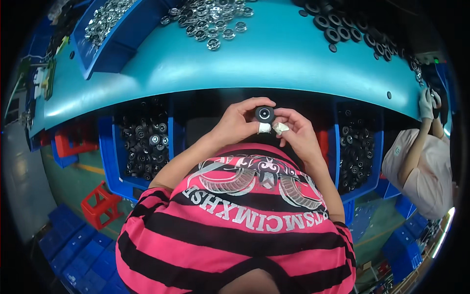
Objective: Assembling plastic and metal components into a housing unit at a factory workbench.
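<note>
The wheel (265,114) is black, the shirt (235,235) pink-and-black striped.

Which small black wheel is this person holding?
The round black wheel pinched in the left hand; the piled wheels in the blue plastic bins lie untouched.

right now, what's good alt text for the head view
A person's left hand holds a small black wheel with the right hand at its edge, near a turquoise table. Shiny round parts and black rings lie on it; blue bins of dark wheels flank the hands.
</note>
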Action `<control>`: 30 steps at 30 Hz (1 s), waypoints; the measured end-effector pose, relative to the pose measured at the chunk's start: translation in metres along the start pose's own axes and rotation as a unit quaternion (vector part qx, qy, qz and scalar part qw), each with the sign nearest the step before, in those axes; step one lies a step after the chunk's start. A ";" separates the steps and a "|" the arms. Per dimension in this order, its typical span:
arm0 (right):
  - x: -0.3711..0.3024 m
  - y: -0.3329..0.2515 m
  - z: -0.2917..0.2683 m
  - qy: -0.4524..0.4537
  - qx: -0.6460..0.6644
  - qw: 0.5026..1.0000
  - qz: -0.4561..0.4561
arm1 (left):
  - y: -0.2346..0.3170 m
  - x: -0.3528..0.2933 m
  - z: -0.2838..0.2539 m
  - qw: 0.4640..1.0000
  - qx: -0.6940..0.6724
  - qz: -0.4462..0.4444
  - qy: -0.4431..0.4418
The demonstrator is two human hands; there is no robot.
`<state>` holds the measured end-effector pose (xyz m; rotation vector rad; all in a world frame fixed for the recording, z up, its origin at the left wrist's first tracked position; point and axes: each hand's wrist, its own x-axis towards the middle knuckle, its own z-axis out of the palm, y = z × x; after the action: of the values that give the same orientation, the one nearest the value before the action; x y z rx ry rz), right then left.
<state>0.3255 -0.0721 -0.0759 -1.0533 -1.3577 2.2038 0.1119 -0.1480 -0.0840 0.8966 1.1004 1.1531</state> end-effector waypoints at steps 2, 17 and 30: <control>0.005 0.002 0.006 -0.003 -0.001 1.000 0.012 | -0.004 -0.001 0.000 1.000 0.023 0.005 0.008; 0.035 0.045 0.010 -0.011 0.046 0.998 0.048 | -0.002 -0.009 0.003 0.901 0.395 0.115 0.137; 0.030 0.040 0.012 0.000 0.080 0.996 0.035 | 0.002 -0.003 0.000 0.946 0.297 0.004 0.128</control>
<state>0.3002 -0.0796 -0.1202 -1.0569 -1.1373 2.3183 0.1117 -0.1510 -0.0813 1.2316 1.7104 0.9689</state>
